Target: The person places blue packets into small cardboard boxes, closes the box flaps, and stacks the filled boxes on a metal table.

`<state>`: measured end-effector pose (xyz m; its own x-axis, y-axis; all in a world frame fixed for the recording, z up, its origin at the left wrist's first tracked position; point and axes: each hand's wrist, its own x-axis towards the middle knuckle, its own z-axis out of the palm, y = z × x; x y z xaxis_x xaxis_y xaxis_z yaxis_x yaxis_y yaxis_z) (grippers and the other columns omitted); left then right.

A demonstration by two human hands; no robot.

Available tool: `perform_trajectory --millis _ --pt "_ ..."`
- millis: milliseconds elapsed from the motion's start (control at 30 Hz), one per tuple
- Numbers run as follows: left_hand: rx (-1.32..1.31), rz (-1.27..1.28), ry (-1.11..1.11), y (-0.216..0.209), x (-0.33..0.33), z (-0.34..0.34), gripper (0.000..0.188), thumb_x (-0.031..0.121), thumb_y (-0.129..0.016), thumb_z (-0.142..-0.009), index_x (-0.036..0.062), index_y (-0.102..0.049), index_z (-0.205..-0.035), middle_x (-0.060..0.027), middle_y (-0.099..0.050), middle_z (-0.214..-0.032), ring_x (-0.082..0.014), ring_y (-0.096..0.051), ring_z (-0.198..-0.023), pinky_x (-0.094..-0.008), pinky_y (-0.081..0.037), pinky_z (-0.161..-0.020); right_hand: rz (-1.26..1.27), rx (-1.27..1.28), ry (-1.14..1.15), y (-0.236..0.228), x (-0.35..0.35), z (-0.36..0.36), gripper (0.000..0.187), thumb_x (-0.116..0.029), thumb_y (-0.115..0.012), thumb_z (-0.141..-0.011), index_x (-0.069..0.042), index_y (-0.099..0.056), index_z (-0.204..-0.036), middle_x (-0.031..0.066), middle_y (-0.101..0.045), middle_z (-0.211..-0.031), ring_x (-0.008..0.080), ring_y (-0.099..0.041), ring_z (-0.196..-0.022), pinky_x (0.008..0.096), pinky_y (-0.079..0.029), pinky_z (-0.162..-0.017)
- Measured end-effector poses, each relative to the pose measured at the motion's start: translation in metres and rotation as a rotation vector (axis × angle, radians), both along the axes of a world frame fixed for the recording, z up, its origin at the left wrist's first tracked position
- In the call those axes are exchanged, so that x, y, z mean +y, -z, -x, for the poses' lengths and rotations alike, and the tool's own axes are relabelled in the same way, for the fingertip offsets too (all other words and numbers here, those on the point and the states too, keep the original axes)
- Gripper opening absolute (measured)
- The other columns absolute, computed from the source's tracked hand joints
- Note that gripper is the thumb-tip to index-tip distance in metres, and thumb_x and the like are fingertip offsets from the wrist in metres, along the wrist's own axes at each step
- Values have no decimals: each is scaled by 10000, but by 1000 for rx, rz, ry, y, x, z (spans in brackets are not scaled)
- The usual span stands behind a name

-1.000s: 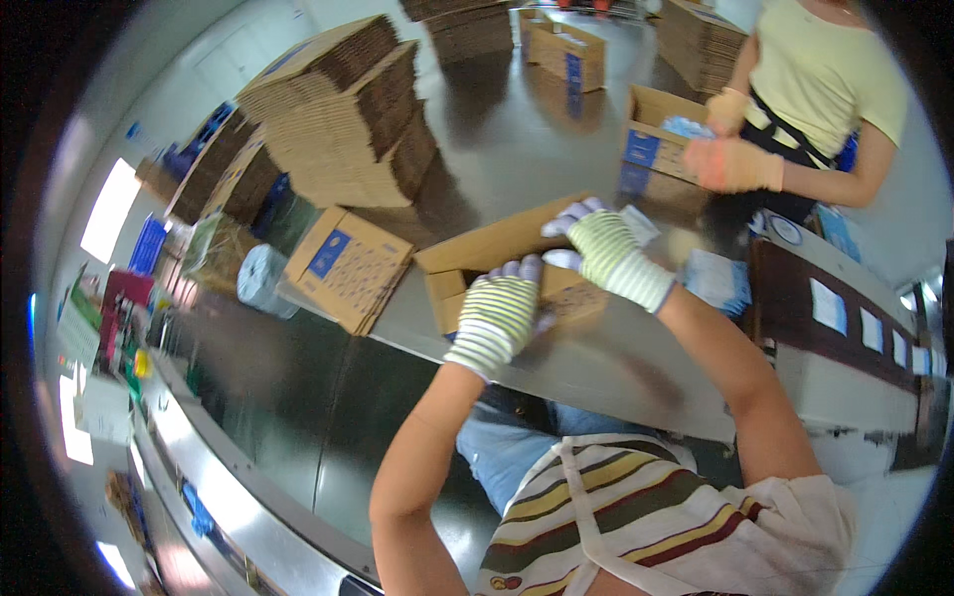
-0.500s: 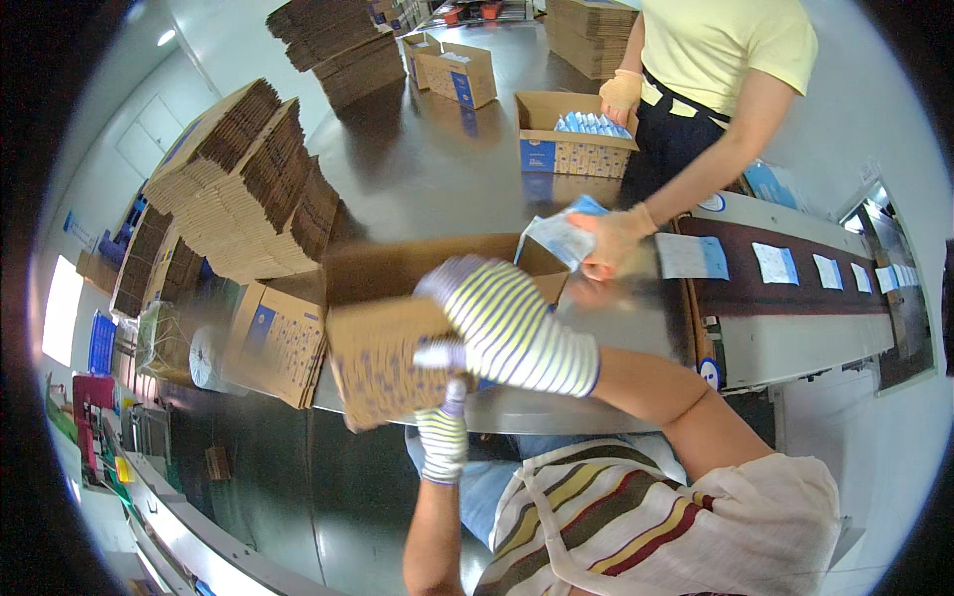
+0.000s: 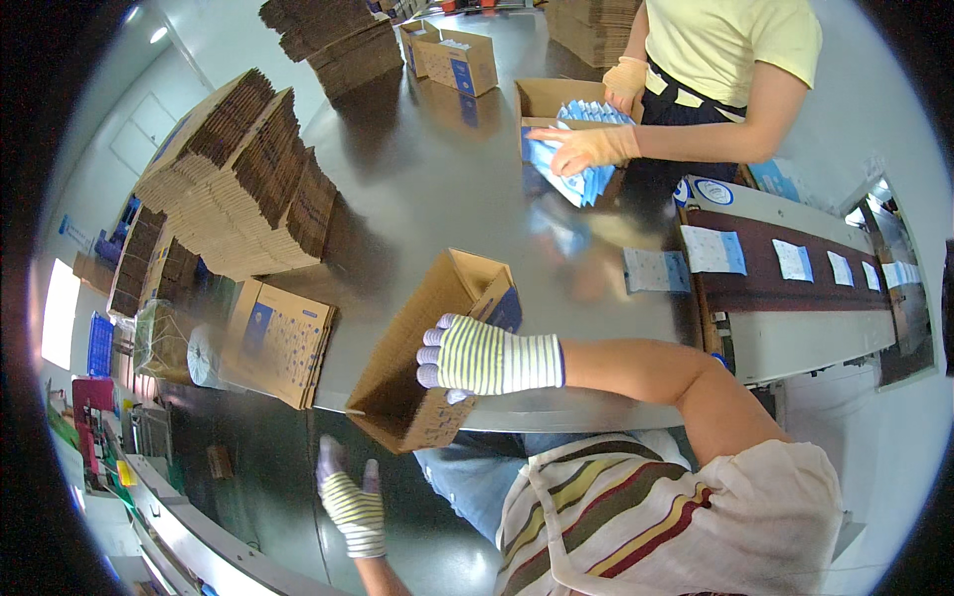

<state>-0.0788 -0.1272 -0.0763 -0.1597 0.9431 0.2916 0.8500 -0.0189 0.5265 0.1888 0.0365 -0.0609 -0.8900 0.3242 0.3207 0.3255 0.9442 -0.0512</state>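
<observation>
An open cardboard box (image 3: 405,343) sits slantwise at the table's front edge, one corner jutting past it; the part of its inside that shows is bare. My right hand (image 3: 495,356), in a striped knit glove, grips the box's near right wall, its fingers reaching over the rim and the thumb lower down. My left hand (image 3: 352,505), gloved alike, is off the table to the lower left of the box. Its thumb and fingers are apart, with nothing in them.
Flattened cartons (image 3: 278,338) lean at the table's left edge, before a tall carton stack (image 3: 229,179). Across the table, a co-worker's gloved hand (image 3: 586,149) holds blue-white packets (image 3: 586,185) by a filled box (image 3: 537,91). More packets ride a conveyor (image 3: 795,288) at right.
My left hand has let go of the box and dropped down left. The box has turned, my right hand still on it. The co-worker's hand has carried packets back to the filled box.
</observation>
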Motion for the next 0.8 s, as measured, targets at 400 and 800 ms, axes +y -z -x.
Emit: perform_trajectory --millis 400,800 --pt "568 -227 732 -36 104 -95 396 431 -690 -677 50 -580 -672 -105 -602 -659 -279 -606 -706 -469 -411 -963 368 722 172 0 9 -9 344 -403 -503 -897 -104 -572 -1053 170 -410 -1356 356 -298 -1322 497 -241 -1075" --pt "396 -514 553 -2 99 -113 302 309 -665 -734 77 -475 -697 -87 -485 -707 -304 -523 -793 -469 -433 -828 520 838 157 10 -25 -14 201 -200 -535 -875 -32 -598 -964 204 -394 -1383 405 -362 -1269 463 -270 -1076"
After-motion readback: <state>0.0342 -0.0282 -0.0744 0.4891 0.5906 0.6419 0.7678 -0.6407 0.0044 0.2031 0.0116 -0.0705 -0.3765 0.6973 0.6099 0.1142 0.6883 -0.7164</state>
